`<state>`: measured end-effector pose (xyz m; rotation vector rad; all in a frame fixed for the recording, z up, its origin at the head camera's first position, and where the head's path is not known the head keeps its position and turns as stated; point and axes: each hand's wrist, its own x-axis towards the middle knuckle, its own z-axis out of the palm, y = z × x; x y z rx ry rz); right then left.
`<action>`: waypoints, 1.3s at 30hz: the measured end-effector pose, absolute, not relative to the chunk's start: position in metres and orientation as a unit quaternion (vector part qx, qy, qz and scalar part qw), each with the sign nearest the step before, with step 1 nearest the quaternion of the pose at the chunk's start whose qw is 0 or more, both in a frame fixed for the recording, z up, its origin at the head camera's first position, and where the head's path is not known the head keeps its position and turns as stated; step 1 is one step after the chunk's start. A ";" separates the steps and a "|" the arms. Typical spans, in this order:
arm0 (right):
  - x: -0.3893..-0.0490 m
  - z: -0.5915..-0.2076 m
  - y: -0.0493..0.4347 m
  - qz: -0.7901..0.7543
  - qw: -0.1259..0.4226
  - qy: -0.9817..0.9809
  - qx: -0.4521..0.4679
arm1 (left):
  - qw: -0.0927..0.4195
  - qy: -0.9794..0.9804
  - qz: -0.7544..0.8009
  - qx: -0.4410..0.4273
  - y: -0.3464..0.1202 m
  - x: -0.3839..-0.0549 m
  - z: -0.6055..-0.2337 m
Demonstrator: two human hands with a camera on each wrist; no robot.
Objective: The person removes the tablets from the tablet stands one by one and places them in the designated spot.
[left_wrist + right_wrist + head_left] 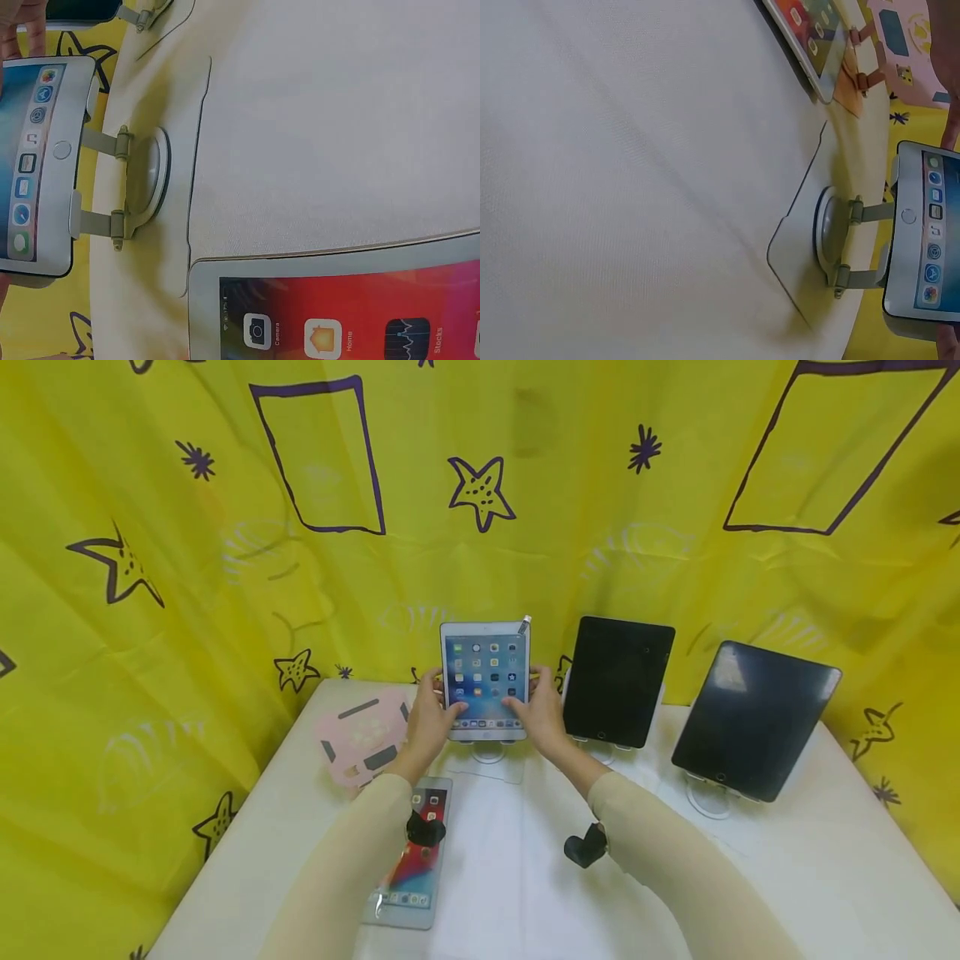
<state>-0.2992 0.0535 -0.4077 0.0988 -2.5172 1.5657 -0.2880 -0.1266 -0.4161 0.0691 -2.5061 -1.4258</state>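
A white tablet (486,672) with its screen lit and app icons showing stands upright at the back of the table. Its lower edge sits at the hooked lips of a grey stand (154,176) with two hinged arms and a round base. My left hand (429,720) grips the tablet's left side, thumb on the front and fingers behind. On the opposite side my right hand (543,713) holds it the same way. Most fingers are hidden behind the tablet.
Right of the hands, two dark-screened tablets (618,681) (756,718) lean on stands. At left is a pink stand (367,739) with cut-outs. A second lit tablet (408,906) lies flat below my left forearm. A yellow patterned curtain (420,568) hangs behind the white table (525,893).
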 end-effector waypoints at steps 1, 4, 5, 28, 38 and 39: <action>-0.298 -0.406 0.054 0.525 0.090 -0.846 0.034 | 0.132 -0.860 -0.492 0.021 -0.127 -0.287 -0.415; -0.295 -0.400 0.054 0.524 0.099 -0.845 0.038 | 0.147 -0.856 -0.496 0.007 -0.126 -0.284 -0.411; -0.294 -0.398 0.055 0.524 0.101 -0.845 0.039 | 0.154 -0.855 -0.496 0.001 -0.126 -0.283 -0.409; -0.245 -0.388 0.082 0.521 0.057 -0.851 0.026 | 0.092 -0.842 -0.528 -0.060 -0.129 -0.237 -0.396; -0.212 -0.384 0.092 0.554 -0.022 -0.832 0.028 | 0.015 -0.818 -0.574 -0.045 -0.133 -0.206 -0.390; -0.208 -0.384 0.093 0.556 -0.030 -0.831 0.027 | 0.005 -0.813 -0.580 -0.040 -0.134 -0.201 -0.390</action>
